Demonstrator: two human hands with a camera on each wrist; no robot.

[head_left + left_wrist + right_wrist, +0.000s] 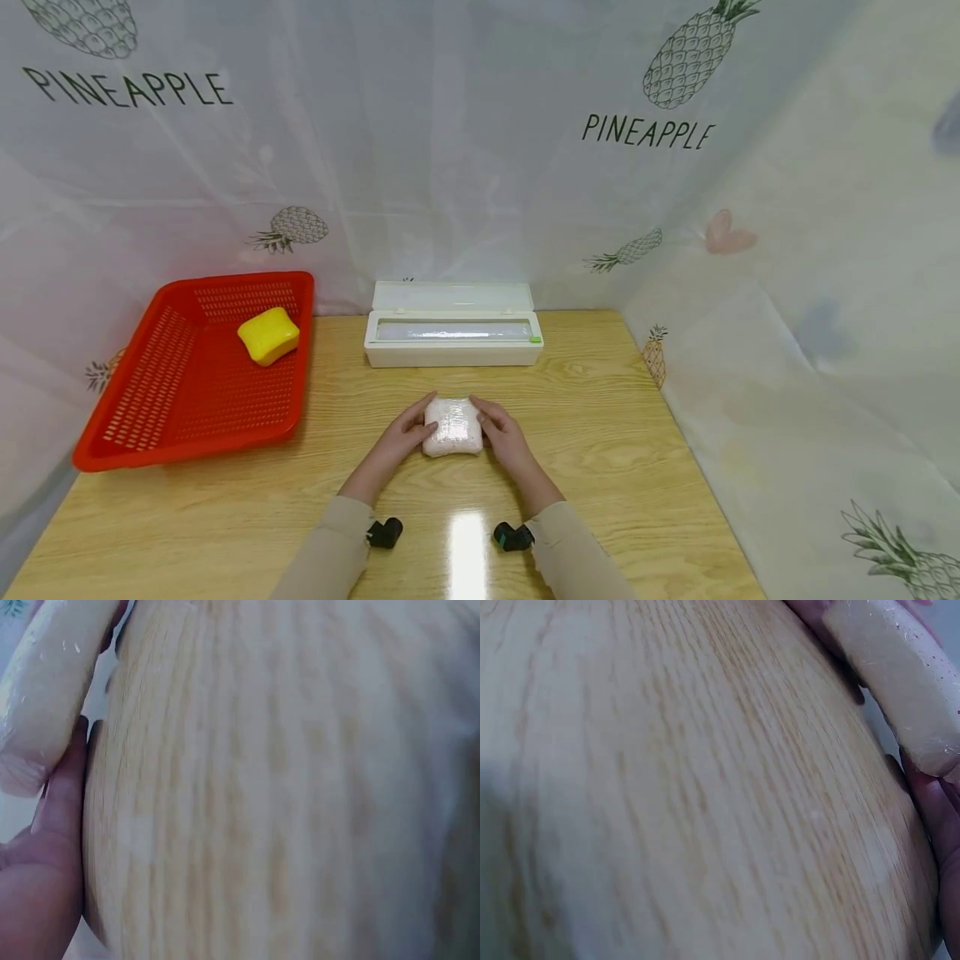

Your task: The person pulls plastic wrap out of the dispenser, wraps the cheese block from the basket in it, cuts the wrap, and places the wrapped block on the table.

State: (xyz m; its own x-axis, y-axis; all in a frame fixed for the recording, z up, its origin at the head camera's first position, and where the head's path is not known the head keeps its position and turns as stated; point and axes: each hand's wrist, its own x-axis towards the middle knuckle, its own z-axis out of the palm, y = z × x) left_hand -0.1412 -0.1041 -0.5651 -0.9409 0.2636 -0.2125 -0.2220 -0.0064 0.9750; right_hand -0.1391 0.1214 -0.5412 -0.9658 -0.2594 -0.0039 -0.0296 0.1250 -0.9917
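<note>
A pale sponge (453,427) in glossy clear film lies near the middle of the wooden table. My left hand (400,435) holds its left end, thumb on the near side and fingers along the edge. From the other side my right hand (512,440) grips the right end in the same way. In the left wrist view the wrapped sponge (46,682) shows its side edge above the left hand (41,877). The right wrist view has the film-covered sponge (900,679) at upper right, with fingers at both ends. Its underside is hidden.
Behind the hands stands a white cling film dispenser (453,357), its lid (453,295) raised. A red basket (187,454) at the left contains a yellow sponge (268,335). A pineapple-print curtain (450,167) borders the table (622,467) at the back and right.
</note>
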